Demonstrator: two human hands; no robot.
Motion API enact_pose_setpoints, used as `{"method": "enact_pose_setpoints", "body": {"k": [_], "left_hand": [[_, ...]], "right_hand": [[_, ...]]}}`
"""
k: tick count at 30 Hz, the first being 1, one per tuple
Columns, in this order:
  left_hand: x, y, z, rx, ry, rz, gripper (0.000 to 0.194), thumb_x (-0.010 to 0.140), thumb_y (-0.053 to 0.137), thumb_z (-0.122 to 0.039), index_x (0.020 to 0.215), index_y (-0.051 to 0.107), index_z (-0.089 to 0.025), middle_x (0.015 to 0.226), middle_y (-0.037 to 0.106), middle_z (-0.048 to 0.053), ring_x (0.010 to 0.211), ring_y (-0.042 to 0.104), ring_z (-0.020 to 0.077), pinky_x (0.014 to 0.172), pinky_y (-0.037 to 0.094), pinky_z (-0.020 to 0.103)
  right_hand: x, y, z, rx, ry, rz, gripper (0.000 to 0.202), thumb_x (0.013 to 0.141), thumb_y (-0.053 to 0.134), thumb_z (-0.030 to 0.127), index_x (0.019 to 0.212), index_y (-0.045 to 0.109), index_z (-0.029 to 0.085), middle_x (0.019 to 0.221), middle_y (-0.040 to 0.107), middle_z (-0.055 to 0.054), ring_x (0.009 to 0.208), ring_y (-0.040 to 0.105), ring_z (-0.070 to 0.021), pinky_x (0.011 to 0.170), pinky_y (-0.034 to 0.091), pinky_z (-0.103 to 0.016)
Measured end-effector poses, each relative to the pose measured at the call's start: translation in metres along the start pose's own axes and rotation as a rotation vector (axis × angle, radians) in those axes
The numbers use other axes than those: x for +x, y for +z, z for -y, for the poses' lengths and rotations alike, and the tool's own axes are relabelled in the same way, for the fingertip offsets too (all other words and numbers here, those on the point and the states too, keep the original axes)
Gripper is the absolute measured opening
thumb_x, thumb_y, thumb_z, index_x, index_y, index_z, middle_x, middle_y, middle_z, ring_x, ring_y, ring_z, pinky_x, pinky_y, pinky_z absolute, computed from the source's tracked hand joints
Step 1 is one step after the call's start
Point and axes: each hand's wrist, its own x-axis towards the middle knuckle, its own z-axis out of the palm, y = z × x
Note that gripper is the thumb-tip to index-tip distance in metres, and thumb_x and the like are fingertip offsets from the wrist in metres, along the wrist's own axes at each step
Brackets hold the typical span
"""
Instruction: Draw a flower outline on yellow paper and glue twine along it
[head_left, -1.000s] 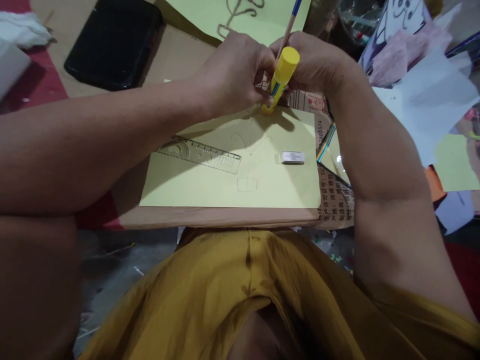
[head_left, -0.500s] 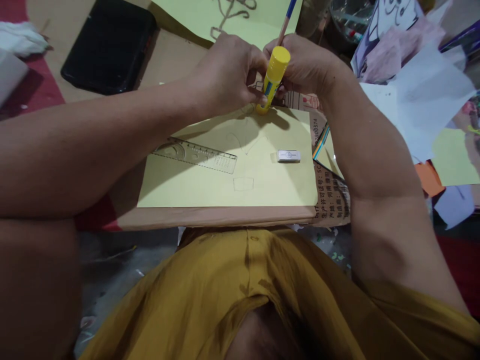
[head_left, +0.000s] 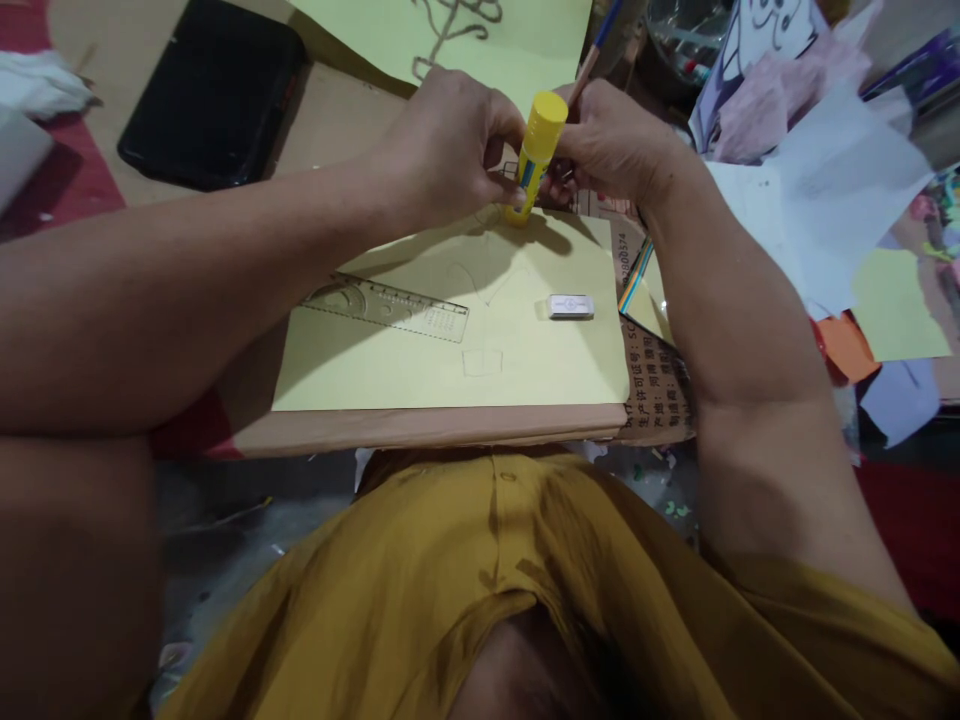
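Observation:
My left hand (head_left: 454,150) pinches a yellow glue stick (head_left: 541,135) between thumb and fingers. The glue stick stands slightly tilted, its lower end at the top edge of a pale yellow paper sheet (head_left: 375,375). Close beside it on the right, my right hand (head_left: 619,135) is closed on a pencil (head_left: 596,52), blue at the upper end, which points up and to the right; its fingertips are partly hidden. Faint pencil lines mark the sheet, including a small pot-like outline. On it lie a clear ruler (head_left: 405,308), partly under my left forearm's shadow, and a white eraser (head_left: 571,306).
A black device or case (head_left: 214,95) lies at the upper left. Behind my hands is another yellow sheet (head_left: 517,35) with a brown drawing. Loose papers (head_left: 810,200) and a dark container (head_left: 686,40) crowd the right. The cardboard edge (head_left: 427,428) runs near my body.
My right hand has moved slightly right, and its pencil leans further right. My left hand keeps its grip on the glue stick. The whole view has shifted a little.

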Motion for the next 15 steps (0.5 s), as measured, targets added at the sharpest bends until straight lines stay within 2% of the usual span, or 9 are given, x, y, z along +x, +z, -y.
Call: {"method": "enact_pose_setpoints", "body": {"k": [2, 4, 6, 8, 11, 13, 15], "left_hand": [[0.000, -0.001, -0.008, 0.089, -0.023, -0.015, 0.026, 0.078, 0.099, -0.021, 0.101, 0.089, -0.028, 0.075, 0.071, 0.000, 0.080, 0.059, 0.0225, 0.086, 0.050, 0.037], [-0.001, -0.002, -0.018, 0.147, -0.055, -0.013, 0.028, 0.078, 0.098, -0.011, 0.101, 0.090, -0.025, 0.067, 0.060, -0.005, 0.067, 0.047, 0.0157, 0.074, 0.040, 0.033], [-0.002, -0.002, -0.026, 0.159, -0.081, -0.013, 0.030, 0.079, 0.099, -0.005, 0.102, 0.091, -0.022, 0.065, 0.052, -0.007, 0.062, 0.039, 0.0121, 0.070, 0.030, 0.032], [-0.001, -0.002, -0.030, 0.152, -0.089, -0.016, 0.031, 0.078, 0.100, -0.002, 0.102, 0.091, -0.020, 0.065, 0.049, -0.008, 0.061, 0.038, 0.0110, 0.068, 0.026, 0.032], [0.001, -0.003, -0.029, 0.176, -0.114, 0.009, 0.030, 0.078, 0.102, -0.001, 0.095, 0.088, -0.021, 0.066, 0.050, -0.008, 0.062, 0.039, 0.0119, 0.068, 0.030, 0.032], [0.003, -0.003, -0.024, 0.176, -0.117, 0.023, 0.029, 0.078, 0.102, -0.002, 0.089, 0.085, -0.022, 0.066, 0.051, -0.008, 0.062, 0.039, 0.0128, 0.073, 0.040, 0.031], [0.005, -0.003, -0.015, 0.119, -0.062, 0.015, 0.029, 0.080, 0.103, -0.005, 0.082, 0.080, -0.022, 0.065, 0.050, -0.008, 0.063, 0.039, 0.0130, 0.082, 0.050, 0.029]], "right_hand": [[-0.006, 0.001, 0.004, -0.052, -0.039, -0.035, 0.032, 0.091, 0.092, 0.027, 0.085, 0.061, 0.021, 0.061, 0.072, 0.012, 0.052, 0.061, -0.0055, 0.048, 0.047, -0.021], [-0.012, 0.001, 0.008, -0.065, -0.030, -0.042, 0.034, 0.094, 0.088, 0.025, 0.080, 0.057, 0.022, 0.063, 0.073, 0.009, 0.053, 0.063, -0.0077, 0.048, 0.050, -0.022], [-0.017, 0.001, 0.012, -0.078, -0.018, -0.042, 0.036, 0.098, 0.085, 0.022, 0.078, 0.055, 0.023, 0.063, 0.074, 0.008, 0.054, 0.065, -0.0086, 0.049, 0.052, -0.023], [-0.021, 0.001, 0.013, -0.082, -0.009, -0.053, 0.036, 0.101, 0.081, 0.016, 0.078, 0.053, 0.023, 0.064, 0.074, 0.008, 0.055, 0.066, -0.0080, 0.050, 0.052, -0.022], [-0.023, 0.003, 0.012, -0.103, 0.019, -0.075, 0.034, 0.105, 0.074, 0.011, 0.081, 0.054, 0.023, 0.062, 0.073, 0.009, 0.054, 0.065, -0.0070, 0.050, 0.050, -0.020], [-0.023, 0.006, 0.010, -0.128, 0.040, -0.094, 0.035, 0.110, 0.072, 0.012, 0.082, 0.053, 0.023, 0.059, 0.070, 0.011, 0.051, 0.063, -0.0067, 0.048, 0.048, -0.019], [-0.024, 0.009, 0.007, -0.143, 0.048, -0.123, 0.037, 0.111, 0.071, 0.011, 0.083, 0.051, 0.024, 0.058, 0.068, 0.012, 0.050, 0.061, -0.0057, 0.047, 0.047, -0.018]]}}
